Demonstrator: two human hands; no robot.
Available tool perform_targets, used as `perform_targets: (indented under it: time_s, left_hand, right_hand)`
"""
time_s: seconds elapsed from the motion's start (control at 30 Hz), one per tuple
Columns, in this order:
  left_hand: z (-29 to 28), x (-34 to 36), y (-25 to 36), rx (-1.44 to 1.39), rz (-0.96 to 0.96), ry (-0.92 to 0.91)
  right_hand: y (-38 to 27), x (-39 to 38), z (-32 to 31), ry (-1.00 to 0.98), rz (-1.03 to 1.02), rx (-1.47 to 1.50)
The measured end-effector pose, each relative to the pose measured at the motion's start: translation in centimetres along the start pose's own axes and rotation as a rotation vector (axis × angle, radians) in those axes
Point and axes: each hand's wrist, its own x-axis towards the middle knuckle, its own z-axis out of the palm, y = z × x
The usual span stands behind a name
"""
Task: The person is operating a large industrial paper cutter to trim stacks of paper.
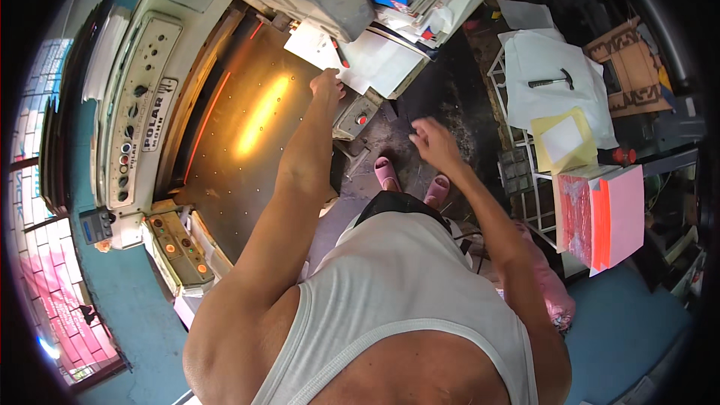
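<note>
My left hand point(328, 85) reaches over the right edge of the metal table point(247, 172) of a large paper cutting machine. Its fingers are loosely bent and apart, with nothing visible in them. Just beyond the fingertips, a slim red-and-black tool point(340, 52), perhaps a pen or knife, lies on white paper sheets point(379, 64). My right hand point(436, 144) hangs in the air above the dark floor, right of a small control box point(360, 118) with a red button. Its thumb and forefinger are apart, the other fingers curled, and it holds nothing I can see.
The machine's control panel point(141, 109) runs along the left, with a button box point(178, 244) below it. At the right, a white wire rack point(529, 210) stands by white wrapping, a black-headed hammer point(551, 82) and a pink-and-orange paper stack point(600, 217). Papers point(442, 4) pile up at the back.
</note>
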Motion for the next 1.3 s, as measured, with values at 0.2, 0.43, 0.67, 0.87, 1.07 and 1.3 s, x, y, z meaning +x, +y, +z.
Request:
perform_targets:
  time_s: [0.2,0.43,0.67,0.87,1.07,1.3]
  left_hand:
    - [-1.0,1.9,0.5,-0.159,-0.063,-0.221]
    - [-3.1,1.0,4.4,-0.141,0.191,-0.395]
    - [-13.1,6.7,1.5,-0.088,0.117,-0.389]
    - [-25.3,6.1,-3.4,0.116,0.137,-0.292]
    - [-34.8,4.4,-8.7,0.309,0.141,-0.153]
    - [-34.5,3.9,-8.7,0.382,0.24,-0.127]
  right_hand:
    - [-3.4,10.7,3.2,0.052,-0.26,-0.29]
    - [-6.1,18.7,10.2,-0.102,-0.508,-0.816]
    - [-3.9,19.7,12.0,-0.33,-0.212,-0.917]
    - [-4.0,19.1,11.0,-0.365,-0.131,-0.908]
    - [-7.6,14.2,9.5,-0.334,-0.191,-0.783]
    - [-9.1,11.7,13.8,-0.258,-0.412,-0.624]
